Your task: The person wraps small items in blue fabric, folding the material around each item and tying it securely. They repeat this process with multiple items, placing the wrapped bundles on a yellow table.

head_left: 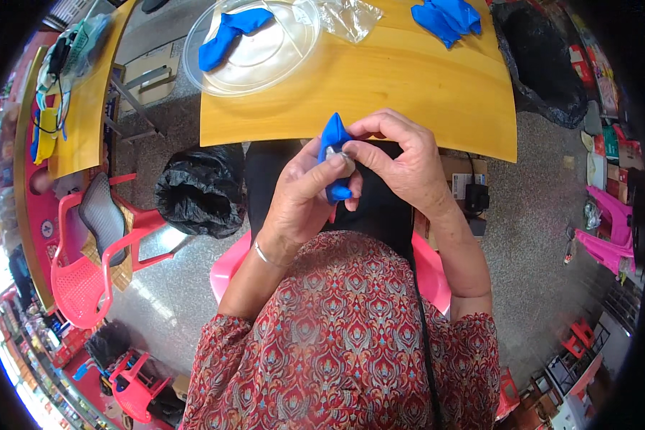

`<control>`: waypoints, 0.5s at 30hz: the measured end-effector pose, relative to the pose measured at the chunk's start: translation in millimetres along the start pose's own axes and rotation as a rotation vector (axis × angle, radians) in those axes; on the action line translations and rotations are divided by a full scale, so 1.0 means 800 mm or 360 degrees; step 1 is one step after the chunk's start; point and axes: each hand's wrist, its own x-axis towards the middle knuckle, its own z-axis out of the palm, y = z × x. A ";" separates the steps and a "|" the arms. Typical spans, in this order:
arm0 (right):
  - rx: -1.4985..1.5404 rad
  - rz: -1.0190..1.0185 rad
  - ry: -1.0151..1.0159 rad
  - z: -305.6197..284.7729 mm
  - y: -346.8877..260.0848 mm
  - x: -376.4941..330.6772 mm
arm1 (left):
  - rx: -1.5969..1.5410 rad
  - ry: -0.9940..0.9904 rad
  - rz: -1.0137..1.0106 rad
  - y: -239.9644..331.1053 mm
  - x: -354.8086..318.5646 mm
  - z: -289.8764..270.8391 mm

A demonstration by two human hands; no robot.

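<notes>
In front of my lap, just past the near edge of the table, my left hand (297, 190) is closed round a small blue cloth piece (334, 132) with a pointed upper end. A whitish, fluffy-looking wad (347, 165) shows at the middle of the cloth, beside my left thumb. My right hand (401, 154) pinches at the cloth's right side, thumb and forefinger close to the wad. Whether the wad sits inside an opening is hidden by my fingers. Another blue cloth piece (226, 43), bent in shape, lies on a round clear plastic tray (193, 61).
More blue cloth (448, 20) lies at the far right of the yellow table (380, 93), and a crumpled clear bag (351, 18) next to the tray. Black bags (201, 190) stand on the floor at left and beside the table's right end (541, 64). A red chair (82, 279) is at left.
</notes>
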 end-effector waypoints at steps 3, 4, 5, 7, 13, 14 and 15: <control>0.0182 0.0131 -0.0015 0.007 0.002 -0.001 | 0.0017 0.0017 -0.0054 0.007 -0.003 -0.001; 0.0105 0.0101 -0.0008 0.007 0.002 0.000 | 0.0042 0.0039 -0.0075 0.010 -0.005 0.000; 0.0029 0.0069 -0.0003 0.007 0.002 0.001 | 0.0084 0.0098 -0.0040 0.010 -0.006 0.004; -0.0010 0.0102 0.0000 0.005 0.000 0.001 | 0.0169 0.0218 0.0033 0.008 -0.006 0.014; 0.0244 0.0347 -0.0037 0.009 -0.002 0.000 | 0.0753 0.0561 0.0385 -0.002 -0.002 0.020; 0.0243 0.0356 -0.0050 0.008 -0.003 -0.001 | 0.0765 0.0575 0.0363 -0.001 -0.001 0.018; 0.0241 0.0365 -0.0064 0.008 -0.004 -0.002 | 0.0777 0.0589 0.0341 -0.001 0.000 0.016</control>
